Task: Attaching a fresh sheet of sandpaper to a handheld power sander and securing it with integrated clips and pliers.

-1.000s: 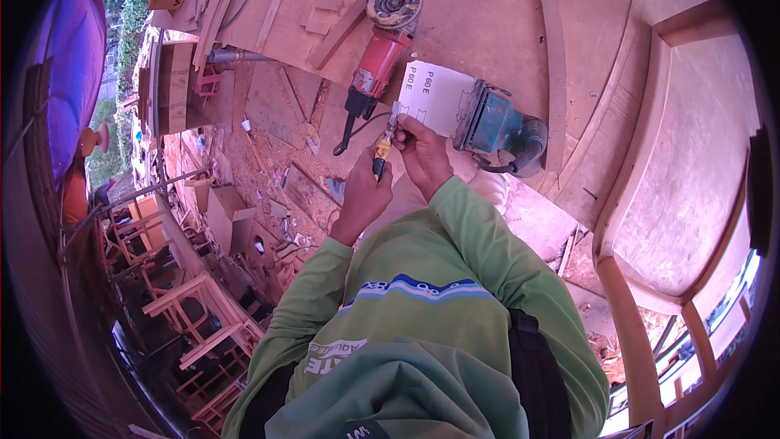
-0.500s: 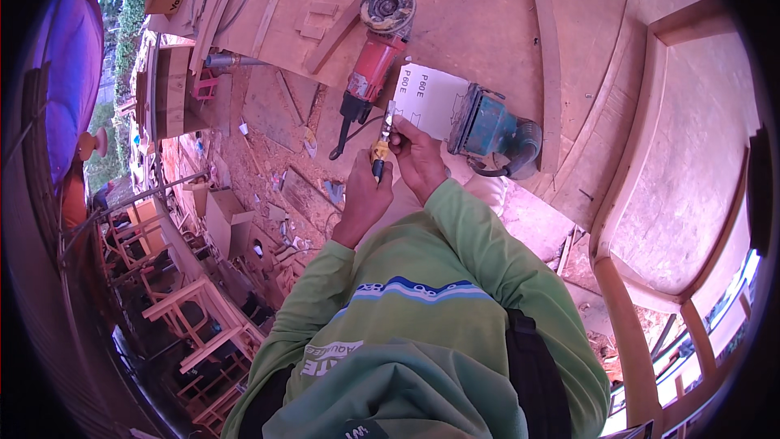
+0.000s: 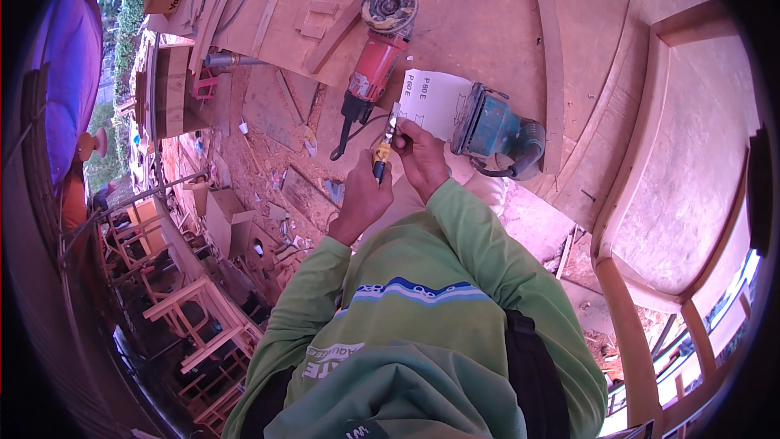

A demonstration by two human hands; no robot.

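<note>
My left hand (image 3: 362, 195) is wrapped round the yellow and black handle of a utility knife (image 3: 382, 154), its metal blade end pointing away from me. My right hand (image 3: 423, 164) is closed, thumb and fingertips at the metal front part of the knife. Just beyond the hands a white sheet of sandpaper (image 3: 437, 102), printed back up, lies on the wooden board. A blue-green electric sander (image 3: 494, 132) rests against the sheet's right edge. Left of the sheet lies a red angle grinder (image 3: 376, 69) with a round, dusty disc head and black handle.
Wood strips (image 3: 341, 28) and small offcuts lie on the board (image 3: 479, 8) beyond. A curved wooden frame (image 3: 630, 146) stands at right. Debris and a cardboard box (image 3: 227, 219) cover the ground at left, near wooden chair frames (image 3: 203, 317). A cord runs by the grinder.
The knife's blade end and my right fingertips have shifted slightly to the right. More of the metal blade shows beyond my fingers. My left hand keeps its grip.
</note>
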